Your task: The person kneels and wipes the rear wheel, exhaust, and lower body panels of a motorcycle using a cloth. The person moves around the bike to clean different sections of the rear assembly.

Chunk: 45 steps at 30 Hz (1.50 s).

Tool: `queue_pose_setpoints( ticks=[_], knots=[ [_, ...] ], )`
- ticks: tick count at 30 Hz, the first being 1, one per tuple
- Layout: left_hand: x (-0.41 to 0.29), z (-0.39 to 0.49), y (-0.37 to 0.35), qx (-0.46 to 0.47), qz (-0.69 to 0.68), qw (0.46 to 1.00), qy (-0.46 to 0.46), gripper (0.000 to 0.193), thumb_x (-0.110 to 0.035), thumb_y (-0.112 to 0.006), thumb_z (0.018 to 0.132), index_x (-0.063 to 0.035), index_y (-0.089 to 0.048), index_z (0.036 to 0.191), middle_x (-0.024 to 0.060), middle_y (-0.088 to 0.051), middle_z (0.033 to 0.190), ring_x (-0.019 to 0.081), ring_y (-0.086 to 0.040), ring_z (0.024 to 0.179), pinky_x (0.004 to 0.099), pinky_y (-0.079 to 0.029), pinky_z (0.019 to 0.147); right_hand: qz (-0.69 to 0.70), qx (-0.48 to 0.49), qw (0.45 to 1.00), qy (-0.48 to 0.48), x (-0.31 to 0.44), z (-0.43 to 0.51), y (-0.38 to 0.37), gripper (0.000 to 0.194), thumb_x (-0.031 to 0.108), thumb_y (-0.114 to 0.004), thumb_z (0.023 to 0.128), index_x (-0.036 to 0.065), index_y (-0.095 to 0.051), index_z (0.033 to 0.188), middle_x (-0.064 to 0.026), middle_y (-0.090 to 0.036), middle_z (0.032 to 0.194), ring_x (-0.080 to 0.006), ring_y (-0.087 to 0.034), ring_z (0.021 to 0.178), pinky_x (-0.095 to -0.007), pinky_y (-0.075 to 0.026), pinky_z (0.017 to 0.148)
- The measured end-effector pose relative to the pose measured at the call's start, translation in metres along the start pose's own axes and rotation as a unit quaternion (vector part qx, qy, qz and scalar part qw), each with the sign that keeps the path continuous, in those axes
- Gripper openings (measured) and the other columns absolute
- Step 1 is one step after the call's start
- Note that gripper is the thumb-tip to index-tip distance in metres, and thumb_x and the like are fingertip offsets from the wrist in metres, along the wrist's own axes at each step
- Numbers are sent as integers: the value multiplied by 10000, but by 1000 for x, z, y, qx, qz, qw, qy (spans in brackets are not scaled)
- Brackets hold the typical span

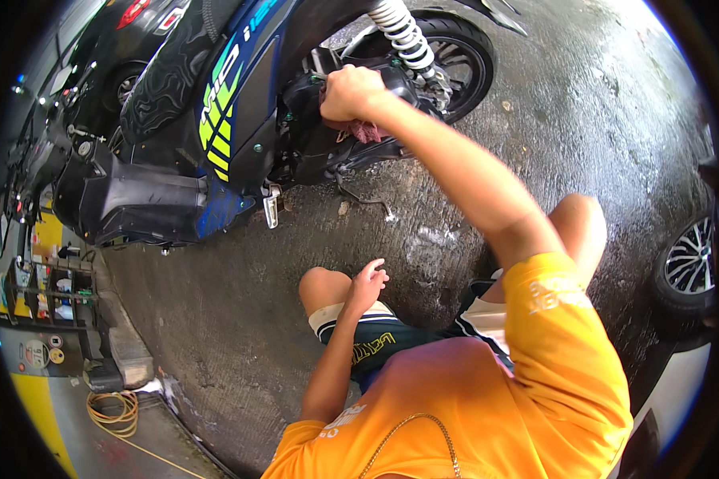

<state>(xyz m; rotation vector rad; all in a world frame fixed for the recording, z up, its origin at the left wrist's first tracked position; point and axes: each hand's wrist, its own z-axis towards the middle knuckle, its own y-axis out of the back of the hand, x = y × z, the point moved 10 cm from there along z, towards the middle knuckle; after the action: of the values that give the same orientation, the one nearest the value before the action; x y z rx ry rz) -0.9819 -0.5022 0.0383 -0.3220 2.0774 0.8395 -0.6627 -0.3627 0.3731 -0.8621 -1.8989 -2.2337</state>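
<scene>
A dark blue motor scooter [244,114] with neon yellow-green graphics stands before me. My right hand [352,94] is closed around a dull red cloth [364,131] and presses against the black engine casing [395,84] below the white rear shock spring [404,37]. Part of that casing is hidden behind the hand and forearm. My left hand [369,284] rests by my left knee with its fingers apart and nothing in it. Beneath the scooter, a bent metal stand leg [368,202] reaches toward the wet floor. A footpeg [271,206] sticks out nearer the floorboard.
The dark concrete floor [227,287] looks wet. A car wheel [689,257] is close on my right. At left are a cluttered rack [51,293], a concrete ledge [126,338] and a coiled yellow hose [114,413]. Another dark vehicle [102,54] stands behind the scooter.
</scene>
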Motion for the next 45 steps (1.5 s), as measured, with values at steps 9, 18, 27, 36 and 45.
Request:
queue_pose_setpoints(
  ticks=[9,18,27,36,45],
  knots=[
    [-7,0,4,3,21,1000,2,409,-199,-569,1068,-54,-572,1451,114,-760,998,163,-712,833,320,-579,783,117,-176,976,50,6,39,8,635,440,-650,844,154,-666,1410,-226,-592,1460,-376,-511,1406,-659,-342,1127],
    [17,-6,1,33,18,998,52,410,-176,-531,1078,-70,-579,1472,89,-742,1049,140,-690,876,282,-553,784,66,-285,933,207,37,25,-12,304,272,-711,831,219,-799,1118,-101,-633,1258,-346,-594,1205,-527,-472,1069],
    [-5,-10,38,5,14,999,48,386,-87,-513,1078,-53,-586,1456,93,-742,1053,132,-683,905,296,-564,863,285,-445,849,-8,-170,-76,-12,306,147,-748,745,135,-816,1043,-142,-702,1241,-378,-675,1108,-449,-536,1011],
    [-300,38,143,-268,178,877,-357,358,-61,-534,1071,10,-587,1418,140,-733,1116,203,-701,984,334,-544,902,53,-118,955,-266,-234,-72,-97,474,469,-625,944,378,-662,1407,-90,-514,1447,-351,-489,1371,-587,-410,1108],
    [-437,129,120,-313,365,690,-542,467,-191,-651,982,-56,-584,1424,191,-621,1302,383,-570,1231,486,-431,1078,95,-243,935,-242,-273,-74,-117,535,342,-567,886,310,-661,1412,-163,-540,1496,-429,-540,1345,-527,-423,1170]
  ],
)
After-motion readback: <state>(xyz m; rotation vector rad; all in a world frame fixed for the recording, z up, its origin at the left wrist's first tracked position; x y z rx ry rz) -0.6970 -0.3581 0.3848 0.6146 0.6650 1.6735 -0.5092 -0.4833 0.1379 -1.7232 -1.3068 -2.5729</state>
